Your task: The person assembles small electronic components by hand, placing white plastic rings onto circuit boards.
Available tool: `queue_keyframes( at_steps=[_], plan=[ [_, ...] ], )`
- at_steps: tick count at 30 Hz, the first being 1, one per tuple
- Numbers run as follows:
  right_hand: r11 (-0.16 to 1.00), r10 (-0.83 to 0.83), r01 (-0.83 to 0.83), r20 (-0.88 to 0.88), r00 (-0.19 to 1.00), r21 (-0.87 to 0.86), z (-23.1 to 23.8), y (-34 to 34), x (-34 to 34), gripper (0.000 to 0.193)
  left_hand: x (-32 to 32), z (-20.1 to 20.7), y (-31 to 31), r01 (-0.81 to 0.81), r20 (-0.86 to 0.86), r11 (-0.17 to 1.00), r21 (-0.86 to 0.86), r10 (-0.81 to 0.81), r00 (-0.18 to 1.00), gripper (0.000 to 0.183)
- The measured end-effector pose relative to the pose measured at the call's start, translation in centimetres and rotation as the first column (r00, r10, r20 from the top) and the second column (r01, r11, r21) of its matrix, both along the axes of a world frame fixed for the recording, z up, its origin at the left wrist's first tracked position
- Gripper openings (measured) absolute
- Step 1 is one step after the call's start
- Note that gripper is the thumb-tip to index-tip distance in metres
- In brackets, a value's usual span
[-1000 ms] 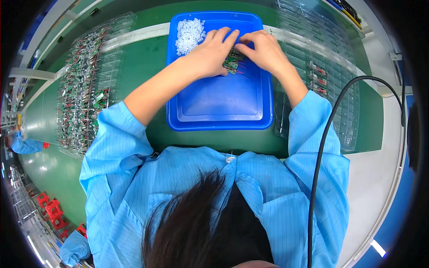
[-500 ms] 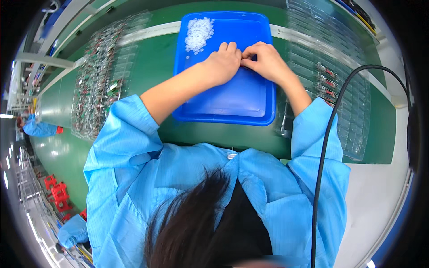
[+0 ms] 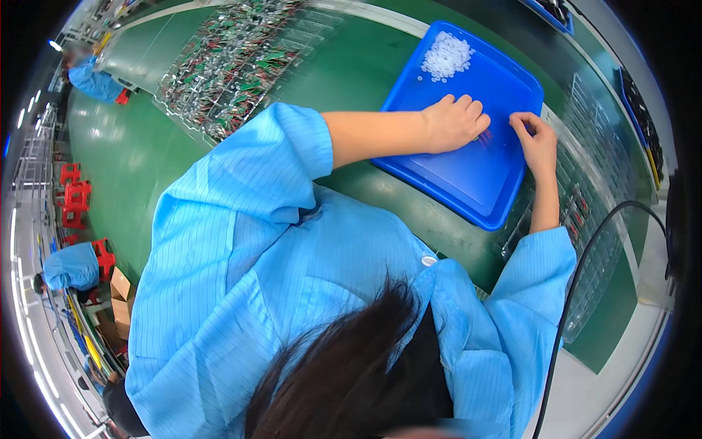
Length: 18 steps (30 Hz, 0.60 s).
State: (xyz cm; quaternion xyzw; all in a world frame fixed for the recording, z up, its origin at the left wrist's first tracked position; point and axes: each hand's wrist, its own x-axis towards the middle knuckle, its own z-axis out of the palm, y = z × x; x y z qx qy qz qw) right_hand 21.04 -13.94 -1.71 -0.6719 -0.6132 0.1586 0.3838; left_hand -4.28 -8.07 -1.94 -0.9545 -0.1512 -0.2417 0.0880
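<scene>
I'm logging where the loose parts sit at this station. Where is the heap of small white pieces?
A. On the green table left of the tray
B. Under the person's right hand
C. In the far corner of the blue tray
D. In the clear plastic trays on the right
C: the heap of small white pieces lies in the far corner of the blue tray, beyond the left hand and right hand, touching neither.

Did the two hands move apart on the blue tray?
Yes. Judged against the blue tray, the right hand has drawn away from the left hand; earlier they touched.
</scene>
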Motion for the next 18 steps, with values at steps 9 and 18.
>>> queue_keyframes(
  at_steps=[9,18],
  plan=[
    [0.998,-0.042,0.040,-0.044,0.998,-0.051,-0.6,-0.9,0.6,0.020,-23.5,7.3,20.2,-0.074,-0.396,0.964,-0.256,-0.035,0.918,0.040],
    [0.987,0.052,-0.081,-0.205,0.977,-0.138,1.3,-1.5,2.1,0.017,-29.3,5.6,18.2,-0.251,-0.579,0.956,-0.154,0.118,0.807,0.048]
  ],
)
